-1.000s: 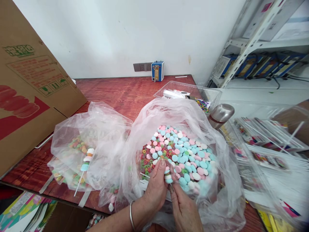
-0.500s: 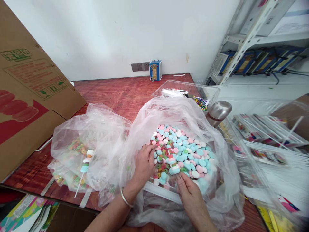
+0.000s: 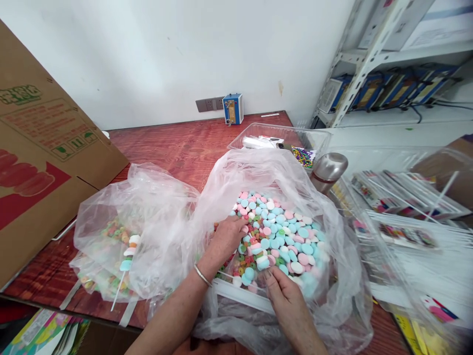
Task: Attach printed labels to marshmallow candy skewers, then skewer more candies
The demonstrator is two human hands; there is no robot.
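Observation:
My right hand [image 3: 284,292] pinches a candy skewer [image 3: 261,255], a stack of white, blue, pink and green pieces whose stick my fingers hide. Under both hands, a tray [image 3: 246,295] lined with a clear plastic bag [image 3: 254,170] holds pink, blue and white disc candies [image 3: 284,231] and small ring gummies [image 3: 242,264]. My left hand [image 3: 229,237] reaches into the candies with its fingers bunched. What those fingertips hold, if anything, is hidden. Farther left, another candy skewer [image 3: 126,261] with a white stick lies on a bag of ring gummies [image 3: 114,231].
A cardboard box [image 3: 48,143] stands at the left. Behind the tray are a clear plastic container [image 3: 251,130] with beads, a steel flask [image 3: 330,170] and a small blue device [image 3: 232,109]. Packaged goods [image 3: 410,197] and a metal shelf [image 3: 364,74] fill the right.
My left hand has moved slightly up and right, deeper over the candies. My right hand still holds the skewer, lowered a little and tilted. The view has shifted slightly.

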